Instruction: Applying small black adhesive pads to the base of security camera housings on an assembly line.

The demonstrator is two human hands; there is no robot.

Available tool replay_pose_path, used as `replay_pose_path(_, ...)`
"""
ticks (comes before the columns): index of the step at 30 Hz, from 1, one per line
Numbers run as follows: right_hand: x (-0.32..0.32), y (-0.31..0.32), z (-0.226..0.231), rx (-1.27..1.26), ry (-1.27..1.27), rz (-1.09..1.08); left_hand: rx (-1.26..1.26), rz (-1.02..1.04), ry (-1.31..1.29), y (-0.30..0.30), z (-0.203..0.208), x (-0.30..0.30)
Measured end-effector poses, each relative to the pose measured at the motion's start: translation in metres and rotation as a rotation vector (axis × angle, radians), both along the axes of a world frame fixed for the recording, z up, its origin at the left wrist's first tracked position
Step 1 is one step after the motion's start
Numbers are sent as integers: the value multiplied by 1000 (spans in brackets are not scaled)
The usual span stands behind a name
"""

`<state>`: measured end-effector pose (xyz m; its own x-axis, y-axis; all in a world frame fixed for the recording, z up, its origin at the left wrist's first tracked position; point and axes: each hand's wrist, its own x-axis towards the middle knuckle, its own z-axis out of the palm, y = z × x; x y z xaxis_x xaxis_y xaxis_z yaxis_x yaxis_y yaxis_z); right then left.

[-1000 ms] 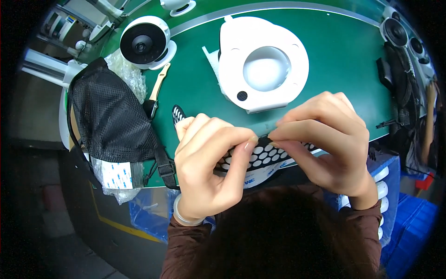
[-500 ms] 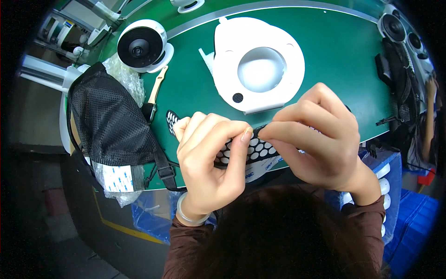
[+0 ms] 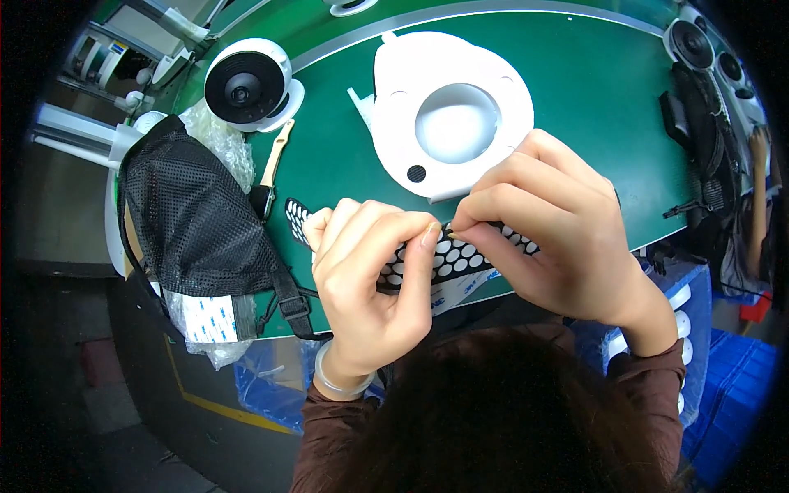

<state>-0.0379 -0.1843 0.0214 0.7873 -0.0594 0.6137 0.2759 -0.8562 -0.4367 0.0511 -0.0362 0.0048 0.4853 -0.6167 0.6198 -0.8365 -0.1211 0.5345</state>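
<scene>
A black strip with rows of white oval dots (image 3: 460, 260) stretches across the near edge of the green table, under both my hands. My left hand (image 3: 370, 279), wearing a pale bangle, pinches the strip's upper edge between thumb and forefinger. Close beside it, my right hand (image 3: 559, 222) is closed in a pinch at the same edge, its fingertips almost touching my left thumb. Whether a thin backing lies between the right fingertips is too small to tell. Just beyond my hands lies a white rounded plastic housing (image 3: 394, 135) with a big round opening.
On the left are a black mesh bag (image 3: 193, 205), a watch with a beige strap (image 3: 278, 156), a white camera with a black front (image 3: 246, 86), and printed white sheets (image 3: 209, 319). Black straps (image 3: 707, 140) lie at right. A blue crate (image 3: 731, 394) stands below right.
My right hand has shifted slightly left and away from me, baring more of the dotted strip beneath it. My left hand keeps its pinch almost in place.
</scene>
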Motion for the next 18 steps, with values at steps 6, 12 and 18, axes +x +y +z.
replay_pose_path(6,0,1,2,-25,-3,-20,8,11,-7,0,2,-1)
replay_pose_path(12,-19,-9,9,66,-157,-227,-30,58,73,-1,-8,7)
replay_pose_path(18,-12,-17,2,558,55,-252,-21,39,-22,-3,-6,7)
